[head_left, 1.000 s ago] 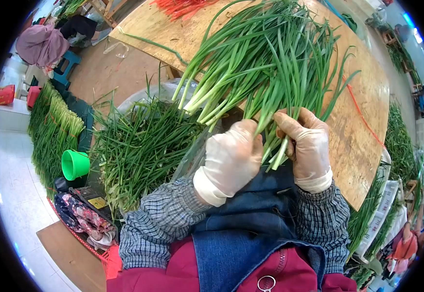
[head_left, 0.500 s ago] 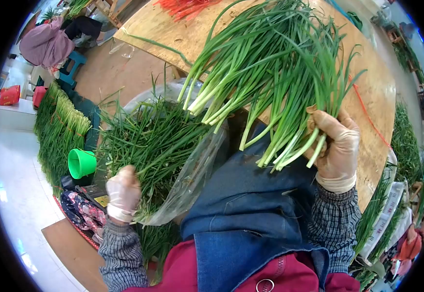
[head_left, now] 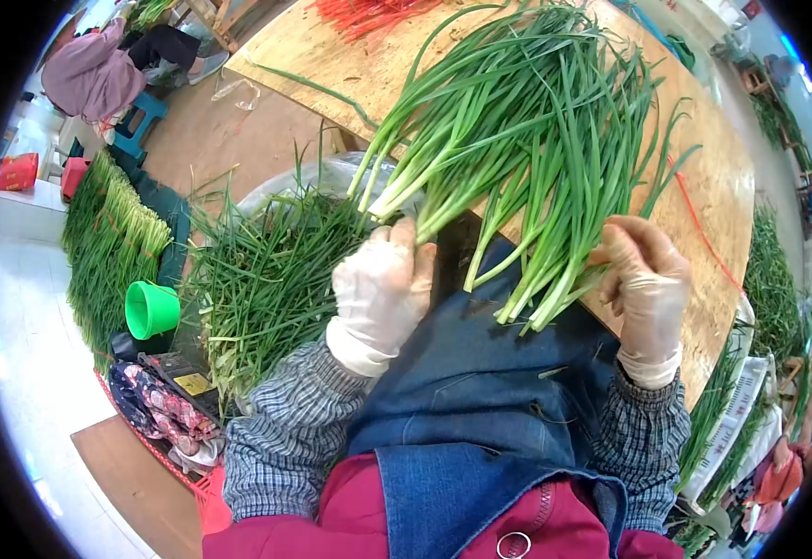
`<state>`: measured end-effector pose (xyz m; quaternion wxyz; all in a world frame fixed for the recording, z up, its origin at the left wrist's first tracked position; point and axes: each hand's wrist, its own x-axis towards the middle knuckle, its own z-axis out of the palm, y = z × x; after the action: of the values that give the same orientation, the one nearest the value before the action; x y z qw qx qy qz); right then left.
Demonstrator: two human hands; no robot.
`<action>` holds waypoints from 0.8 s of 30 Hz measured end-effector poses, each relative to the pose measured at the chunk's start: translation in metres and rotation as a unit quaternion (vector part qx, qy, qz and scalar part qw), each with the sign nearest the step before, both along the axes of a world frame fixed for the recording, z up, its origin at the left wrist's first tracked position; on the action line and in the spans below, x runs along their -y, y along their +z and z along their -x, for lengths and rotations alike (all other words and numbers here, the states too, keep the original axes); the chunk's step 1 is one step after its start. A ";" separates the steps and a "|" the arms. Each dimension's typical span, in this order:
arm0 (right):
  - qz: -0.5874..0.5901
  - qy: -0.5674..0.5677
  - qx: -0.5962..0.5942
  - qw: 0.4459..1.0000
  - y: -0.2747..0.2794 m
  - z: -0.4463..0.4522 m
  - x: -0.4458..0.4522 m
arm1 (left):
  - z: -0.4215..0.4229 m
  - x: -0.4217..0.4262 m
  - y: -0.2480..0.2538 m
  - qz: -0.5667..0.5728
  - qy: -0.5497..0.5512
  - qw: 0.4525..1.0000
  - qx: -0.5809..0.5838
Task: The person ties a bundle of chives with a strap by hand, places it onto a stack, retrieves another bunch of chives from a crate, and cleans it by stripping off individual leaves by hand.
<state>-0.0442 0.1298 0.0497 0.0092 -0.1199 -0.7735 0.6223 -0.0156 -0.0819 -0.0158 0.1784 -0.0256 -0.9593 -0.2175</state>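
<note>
A loose pile of green leafy stalks [head_left: 518,130] lies on the wooden table [head_left: 704,214], pale stem ends hanging over the near edge. My left hand [head_left: 383,284], in a whitish glove, is at the stem ends on the left of the pile, its fingers closed round the end of some stalks. My right hand [head_left: 643,289], gloved too, is just right of the stem ends with its fingers curled; whether something small is between the fingertips is hidden.
Trimmed greens [head_left: 271,270] fill a clear plastic bag left of my lap. Further left are a green bucket [head_left: 152,310] and bundled stalks [head_left: 113,242]. Red strips [head_left: 369,13] lie on the table's far edge. A person [head_left: 94,74] sits at the upper left; newspaper [head_left: 727,419] is at right.
My left hand has come back from over the bagged greens to the pile's stem ends. My right hand has let go of the right-hand stalks, which now lie lower on the pile.
</note>
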 end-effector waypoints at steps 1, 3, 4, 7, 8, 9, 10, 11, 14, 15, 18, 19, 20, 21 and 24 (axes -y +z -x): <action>0.017 -0.009 0.000 1.000 0.010 0.000 0.004 | -0.001 -0.003 -0.001 -0.025 -0.011 0.999 -0.025; 0.045 0.031 0.032 0.998 0.014 0.004 0.011 | -0.006 -0.009 -0.002 -0.093 -0.055 0.992 -0.072; 0.060 0.052 0.047 0.996 0.016 0.007 0.016 | -0.010 -0.012 0.007 -0.110 -0.108 0.987 -0.049; 0.062 0.098 0.063 0.991 0.012 0.017 0.027 | -0.016 -0.009 0.030 -0.111 -0.134 0.981 -0.086; 0.058 0.111 0.065 0.990 0.012 0.020 0.028 | -0.008 -0.002 0.024 -0.103 -0.092 0.976 -0.168; 0.059 0.125 0.074 0.988 0.013 0.023 0.030 | -0.001 0.003 0.029 -0.042 -0.037 0.986 -0.155; 0.060 0.137 0.081 0.985 0.016 0.025 0.032 | 0.006 0.006 0.034 0.018 0.018 0.990 -0.141; 0.060 0.149 0.088 0.983 0.018 0.028 0.034 | 0.015 0.010 0.031 0.097 0.046 0.987 -0.119; 0.080 0.189 0.105 0.973 0.015 0.033 0.041 | 0.028 0.011 0.013 0.153 0.024 0.982 -0.109; 0.093 0.182 0.122 0.971 0.012 0.035 0.044 | 0.023 0.006 0.015 0.130 0.001 0.980 -0.150; 0.124 0.166 0.163 0.965 0.003 0.037 0.051 | 0.002 -0.014 0.028 0.031 -0.059 0.989 -0.132; 0.141 0.165 0.174 0.961 -0.001 0.036 0.052 | -0.004 -0.019 0.028 0.004 -0.086 0.988 -0.132; 0.157 0.154 0.172 0.960 -0.005 0.035 0.053 | -0.008 -0.023 0.029 -0.023 -0.114 0.985 -0.131; 0.175 0.143 0.171 0.959 -0.008 0.034 0.052 | -0.010 -0.026 0.034 -0.059 -0.162 0.979 -0.104; 0.193 0.108 0.159 0.962 -0.007 0.033 0.045 | -0.003 -0.007 0.029 -0.197 -0.164 0.961 -0.105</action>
<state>-0.0776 0.0849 0.0424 -0.2047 -0.1330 -0.6386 0.7298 -0.0124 -0.0753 0.0129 0.2415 -0.1691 -0.8560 -0.4247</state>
